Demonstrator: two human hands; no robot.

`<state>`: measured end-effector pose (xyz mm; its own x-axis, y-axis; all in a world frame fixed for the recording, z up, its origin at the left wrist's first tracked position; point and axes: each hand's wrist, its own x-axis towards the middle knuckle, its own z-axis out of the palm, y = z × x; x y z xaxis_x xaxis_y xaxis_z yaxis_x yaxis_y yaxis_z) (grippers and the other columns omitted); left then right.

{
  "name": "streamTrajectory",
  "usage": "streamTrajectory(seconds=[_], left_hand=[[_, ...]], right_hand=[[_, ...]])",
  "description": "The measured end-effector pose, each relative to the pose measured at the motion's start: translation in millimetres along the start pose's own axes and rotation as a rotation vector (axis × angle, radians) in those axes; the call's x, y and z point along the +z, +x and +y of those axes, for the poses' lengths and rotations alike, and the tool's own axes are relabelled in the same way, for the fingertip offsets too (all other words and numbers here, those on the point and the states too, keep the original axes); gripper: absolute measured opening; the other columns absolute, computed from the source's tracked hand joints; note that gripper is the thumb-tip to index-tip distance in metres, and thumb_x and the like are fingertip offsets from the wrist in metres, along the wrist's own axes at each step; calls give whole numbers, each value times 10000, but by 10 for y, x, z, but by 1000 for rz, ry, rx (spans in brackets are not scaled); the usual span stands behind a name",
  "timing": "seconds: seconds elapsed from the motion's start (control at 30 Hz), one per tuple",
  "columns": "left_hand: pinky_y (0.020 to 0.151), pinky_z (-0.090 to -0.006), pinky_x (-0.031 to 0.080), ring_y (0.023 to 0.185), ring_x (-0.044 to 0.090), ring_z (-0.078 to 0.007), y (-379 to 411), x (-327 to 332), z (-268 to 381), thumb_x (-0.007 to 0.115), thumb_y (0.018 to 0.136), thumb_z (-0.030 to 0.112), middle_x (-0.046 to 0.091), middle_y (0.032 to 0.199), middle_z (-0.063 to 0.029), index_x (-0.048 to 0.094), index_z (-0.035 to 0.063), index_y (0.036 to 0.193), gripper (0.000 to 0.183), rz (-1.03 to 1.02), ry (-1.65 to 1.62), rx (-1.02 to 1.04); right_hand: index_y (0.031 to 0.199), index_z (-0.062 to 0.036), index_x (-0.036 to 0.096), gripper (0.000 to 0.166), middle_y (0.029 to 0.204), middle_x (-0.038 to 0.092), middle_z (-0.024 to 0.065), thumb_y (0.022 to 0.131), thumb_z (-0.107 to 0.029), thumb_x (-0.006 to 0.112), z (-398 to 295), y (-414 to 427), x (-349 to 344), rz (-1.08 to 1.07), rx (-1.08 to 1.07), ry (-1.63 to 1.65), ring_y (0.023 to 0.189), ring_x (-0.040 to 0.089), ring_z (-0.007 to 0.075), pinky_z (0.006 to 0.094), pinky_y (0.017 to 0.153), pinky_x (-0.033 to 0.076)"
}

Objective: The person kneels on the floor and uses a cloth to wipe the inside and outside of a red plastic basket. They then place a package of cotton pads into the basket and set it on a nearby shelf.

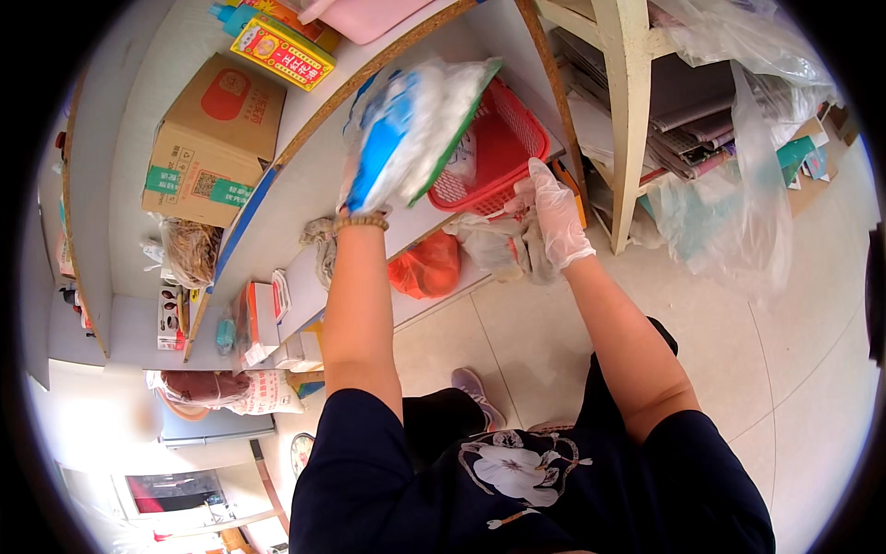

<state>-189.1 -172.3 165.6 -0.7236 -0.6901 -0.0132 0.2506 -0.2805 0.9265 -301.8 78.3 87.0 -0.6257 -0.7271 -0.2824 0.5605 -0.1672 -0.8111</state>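
My left hand [365, 210], a beaded bracelet at its wrist, holds a clear plastic bag [415, 131] with a green edge and blue and white contents. The bag is blurred and hides most of that hand's fingers. A red plastic basket [509, 156] sits on a shelf just right of the bag, with a white item with printing [462, 161] inside. My right hand [554, 215], in a thin translucent glove, grips the basket's front rim at the near right corner.
Below the basket are crumpled plastic bags [491, 242] and a red-orange bag [430, 266]. A cardboard box [214, 142] stands on the shelf above, left. A cream wooden frame [626, 124] with stacked papers [692, 131] rises at right. Pale floor tiles [706, 332] lie below.
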Motion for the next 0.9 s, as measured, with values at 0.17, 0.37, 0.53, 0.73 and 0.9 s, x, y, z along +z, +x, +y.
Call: streamTrajectory(seconds=[0.17, 0.37, 0.53, 0.73, 0.9], left_hand=[[1005, -346, 406, 1156, 518, -231, -768, 47, 219, 496, 942, 157, 529, 1280, -122, 507, -2, 1258, 354, -236, 1115, 609], [859, -345, 494, 935, 619, -225, -945, 645, 222, 468, 956, 358, 651, 1036, -115, 513, 36, 1251, 439, 280, 312, -308], [796, -384, 478, 942, 600, -294, -596, -344, -6, 444, 961, 367, 621, 1087, -165, 512, 80, 1249, 412, 55, 1336, 233], [680, -332, 494, 799, 593, -214, -608, 116, -35, 442, 903, 579, 595, 978, -104, 558, -10, 1048, 618, 162, 340, 47], [820, -390, 477, 1042, 541, -249, -493, -218, -103, 479, 861, 587, 528, 1210, -160, 420, 30, 1308, 716, 511, 648, -127]], right_hand=[[1116, 11, 559, 715, 925, 651, 167, 884, -643, 383, -123, -173, 132, -183, 107, 18, 924, 585, 204, 323, 831, 442], [1427, 15, 221, 1024, 1368, 417, 166, 797, -790, 279, -236, -278, 31, -582, 52, 139, 1227, 445, 254, 351, 1032, 363], [1371, 7, 347, 845, 1305, 484, 126, 817, -578, 603, -140, -329, 113, -704, 3, -12, 1125, 522, 212, 334, 942, 443], [1137, 19, 579, 487, 985, 660, 104, 806, -313, 712, -280, -290, -24, -428, 122, -39, 836, 642, 170, 278, 739, 527], [1094, 17, 578, 455, 910, 660, 123, 791, -294, 714, -407, -288, -224, -344, 62, -25, 692, 655, 174, 280, 566, 540]])
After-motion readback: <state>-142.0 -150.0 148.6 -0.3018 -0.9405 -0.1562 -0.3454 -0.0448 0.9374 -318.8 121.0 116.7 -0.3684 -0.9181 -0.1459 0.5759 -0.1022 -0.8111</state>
